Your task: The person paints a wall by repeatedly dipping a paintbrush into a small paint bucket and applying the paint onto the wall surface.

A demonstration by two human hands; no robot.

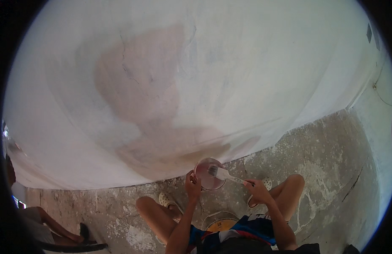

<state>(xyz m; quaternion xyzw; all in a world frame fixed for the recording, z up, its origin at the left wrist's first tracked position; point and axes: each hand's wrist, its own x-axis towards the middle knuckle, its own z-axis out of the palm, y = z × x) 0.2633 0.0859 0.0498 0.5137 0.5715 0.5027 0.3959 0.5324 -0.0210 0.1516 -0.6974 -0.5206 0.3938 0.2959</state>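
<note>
My left hand [193, 188] grips the left rim of a small round plastic tub [218, 184], which is tilted so that its inside shows. Inside it is a pale, milky pinkish layer; how much liquid there is I cannot tell. In my right hand [258, 191] is the handle of a flat paintbrush [224, 173] with a whitish, coated ferrule. Its dark bristles reach over the tub's mouth; whether they touch the contents is unclear. Just beyond the tub stands a white wall [240, 79] with a large brownish darker patch [145, 76] on it.
Thin cracks [123, 60] run down the wall. A bucket [223, 224] with a wire handle and yellowish top is between my legs. The concrete floor [323, 165] is spattered white. At left, a seated person's leg [61, 227] shows near a dark curved bar [75, 247].
</note>
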